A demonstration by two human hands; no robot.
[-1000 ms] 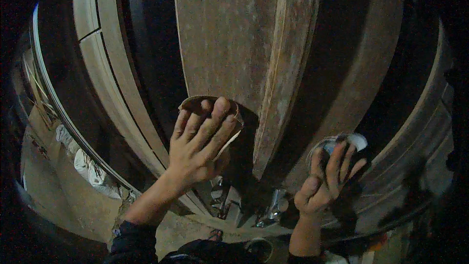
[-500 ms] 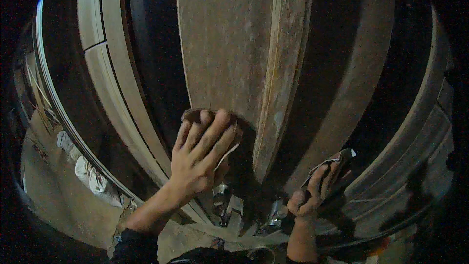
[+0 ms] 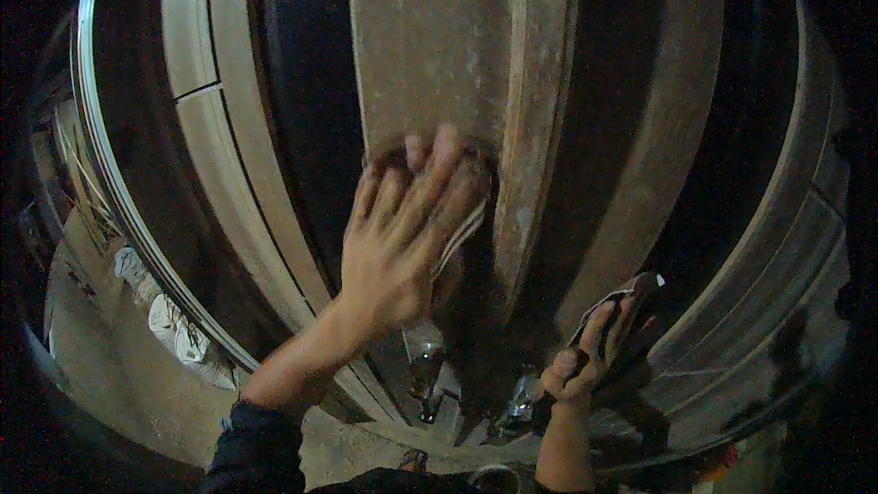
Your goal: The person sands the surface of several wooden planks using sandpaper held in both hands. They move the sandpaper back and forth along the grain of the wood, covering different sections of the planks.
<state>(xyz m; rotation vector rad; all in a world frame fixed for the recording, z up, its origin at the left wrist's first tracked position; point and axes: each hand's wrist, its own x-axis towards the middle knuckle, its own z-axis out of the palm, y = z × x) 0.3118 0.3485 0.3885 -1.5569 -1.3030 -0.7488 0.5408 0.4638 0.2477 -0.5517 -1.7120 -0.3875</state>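
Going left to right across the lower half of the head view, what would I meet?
Crumpled white bundle on the ground → the person's bare left hand → small shiny grey object → the person's bare right hand.

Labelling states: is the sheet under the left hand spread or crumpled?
Spread: the sheet lies beneath the outstretched left hand, a pale edge showing along the hand's right side. Whether it's doubled over, cannot tell.
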